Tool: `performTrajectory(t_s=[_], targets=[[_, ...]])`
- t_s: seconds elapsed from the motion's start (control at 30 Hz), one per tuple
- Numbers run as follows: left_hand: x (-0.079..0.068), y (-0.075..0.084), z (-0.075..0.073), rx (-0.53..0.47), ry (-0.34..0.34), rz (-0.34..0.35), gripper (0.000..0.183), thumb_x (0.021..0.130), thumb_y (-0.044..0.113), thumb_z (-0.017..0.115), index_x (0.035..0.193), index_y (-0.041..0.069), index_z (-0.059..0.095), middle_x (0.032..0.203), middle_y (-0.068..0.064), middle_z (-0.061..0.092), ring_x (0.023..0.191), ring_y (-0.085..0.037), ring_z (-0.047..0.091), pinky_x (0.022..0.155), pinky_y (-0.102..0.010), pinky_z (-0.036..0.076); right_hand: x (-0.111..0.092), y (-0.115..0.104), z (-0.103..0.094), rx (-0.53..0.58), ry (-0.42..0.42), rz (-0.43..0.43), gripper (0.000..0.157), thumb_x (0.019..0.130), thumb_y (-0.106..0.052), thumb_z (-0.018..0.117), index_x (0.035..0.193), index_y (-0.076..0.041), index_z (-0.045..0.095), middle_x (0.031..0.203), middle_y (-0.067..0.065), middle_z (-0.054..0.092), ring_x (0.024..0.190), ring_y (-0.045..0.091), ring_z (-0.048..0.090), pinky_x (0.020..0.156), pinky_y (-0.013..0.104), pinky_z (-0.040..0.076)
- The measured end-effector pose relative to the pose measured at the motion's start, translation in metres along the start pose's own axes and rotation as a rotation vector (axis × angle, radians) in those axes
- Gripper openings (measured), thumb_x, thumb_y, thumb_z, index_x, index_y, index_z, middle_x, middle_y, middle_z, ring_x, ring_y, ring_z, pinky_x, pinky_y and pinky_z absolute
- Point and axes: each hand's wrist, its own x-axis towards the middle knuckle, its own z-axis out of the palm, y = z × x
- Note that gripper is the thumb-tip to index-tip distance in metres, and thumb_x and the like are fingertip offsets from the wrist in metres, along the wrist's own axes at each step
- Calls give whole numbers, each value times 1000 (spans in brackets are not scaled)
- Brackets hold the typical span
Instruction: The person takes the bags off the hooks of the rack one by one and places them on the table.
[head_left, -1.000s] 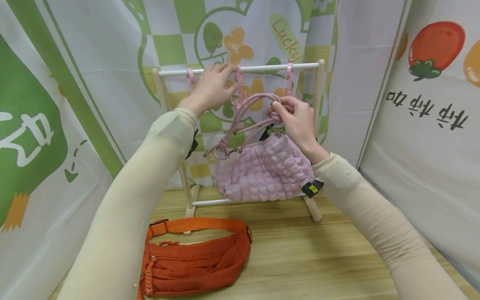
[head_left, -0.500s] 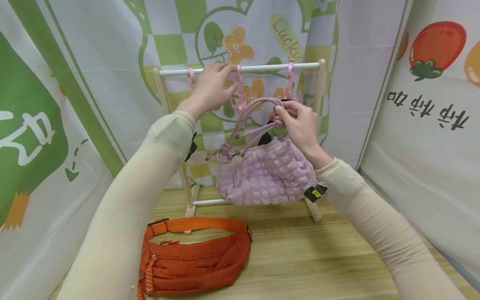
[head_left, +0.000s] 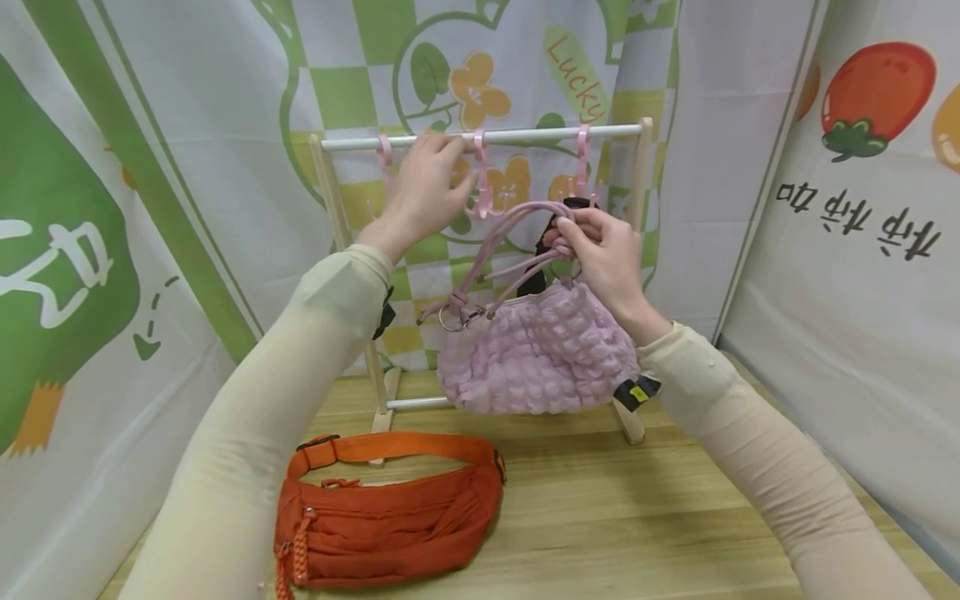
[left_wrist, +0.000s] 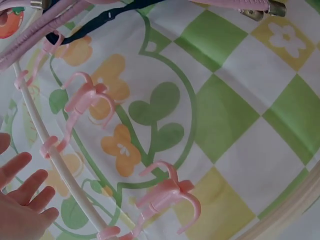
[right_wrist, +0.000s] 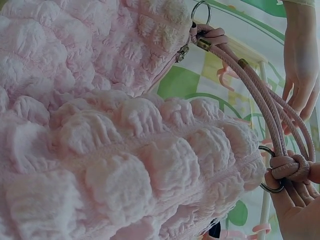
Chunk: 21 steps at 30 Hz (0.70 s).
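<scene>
A puffy pink handbag (head_left: 536, 354) hangs from its cord handles, clear of the table in front of the rack. My right hand (head_left: 609, 258) pinches those handles beside the knot at their right end. In the right wrist view the cord handles (right_wrist: 260, 87) arch from one metal ring to the other. At the rack's white rod (head_left: 532, 135), my left hand (head_left: 429, 187) holds nothing. Its fingers (left_wrist: 32, 187) are spread beside the rod in the left wrist view. Closest to it is the middle pink hook (head_left: 482, 179), whose prongs carry nothing.
An orange waist bag (head_left: 390, 521) lies on the wooden table (head_left: 600, 517) at front left. Two more pink hooks hang on the rod, the left hook (head_left: 386, 154) and the right hook (head_left: 582, 154). A black strap (head_left: 531, 282) shows behind the handbag. Printed cloth surrounds the table.
My right hand has drawn the handbag slightly down and right, and its handles now sit lower beside the middle hook. My left hand stays by the rod.
</scene>
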Motion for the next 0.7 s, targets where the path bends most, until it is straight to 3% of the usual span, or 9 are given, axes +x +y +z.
performTrajectory(t_s=[0.2,0.5,0.7], targets=[[-5,2,5,-43,44,7,37,97,30,52,131,16,53,142,-3,47,137,-22,34,117,-37,18,-1,3,-3,47,-4,12,23,94,-7,57,106,13,63,92,26,69,72,8,69,66,19,56],[-15,5,14,-134,107,24,35,96,26,53,126,8,56,129,-10,56,122,-26,46,107,-37,34,-4,5,-7,65,23,-3,21,94,-5,57,104,12,64,88,23,70,72,9,69,65,19,56],[-25,11,20,-177,136,3,37,95,24,55,129,8,55,127,-11,58,120,-26,48,105,-37,37,-1,19,-10,71,23,4,25,94,-9,58,106,12,63,89,21,71,72,5,68,64,18,55]])
